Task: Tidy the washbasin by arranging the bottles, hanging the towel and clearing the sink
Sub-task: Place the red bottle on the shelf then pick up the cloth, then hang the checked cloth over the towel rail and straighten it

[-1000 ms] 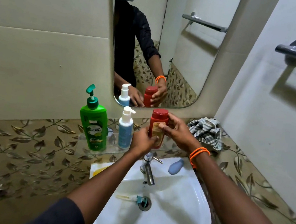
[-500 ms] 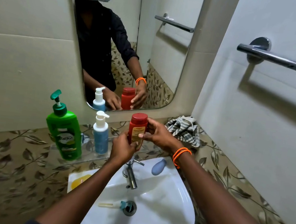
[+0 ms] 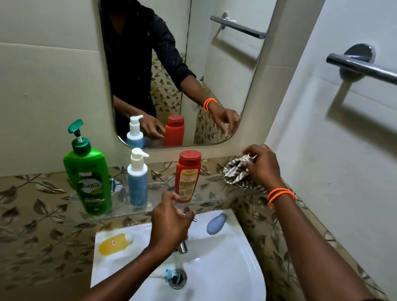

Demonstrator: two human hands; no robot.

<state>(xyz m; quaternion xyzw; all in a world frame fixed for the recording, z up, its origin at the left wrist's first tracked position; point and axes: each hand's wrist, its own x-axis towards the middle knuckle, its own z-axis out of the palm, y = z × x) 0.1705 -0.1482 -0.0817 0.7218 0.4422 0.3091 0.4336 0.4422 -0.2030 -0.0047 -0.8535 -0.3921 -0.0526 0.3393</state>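
Observation:
Three bottles stand in a row on the clear shelf (image 3: 98, 215) above the basin: a green pump bottle (image 3: 89, 176), a blue pump bottle (image 3: 137, 182) and a red bottle (image 3: 187, 176). My left hand (image 3: 170, 222) hovers just below the red bottle with fingers apart, not holding it. My right hand (image 3: 262, 165) pinches the striped towel (image 3: 236, 174) crumpled in the corner. A toothbrush (image 3: 166, 273) lies by the drain of the white sink (image 3: 224, 292), mostly hidden by my left arm.
A chrome towel rail (image 3: 384, 75) is on the right wall. A yellow soap (image 3: 114, 244) and a blue oval object (image 3: 216, 223) rest on the sink rim. The tap (image 3: 182, 246) is under my left hand. The mirror (image 3: 179, 59) hangs above.
Both hands have let go of the red bottle, which now stands on the shelf. My right hand moved right to the towel and took hold of it. My left hand dropped back.

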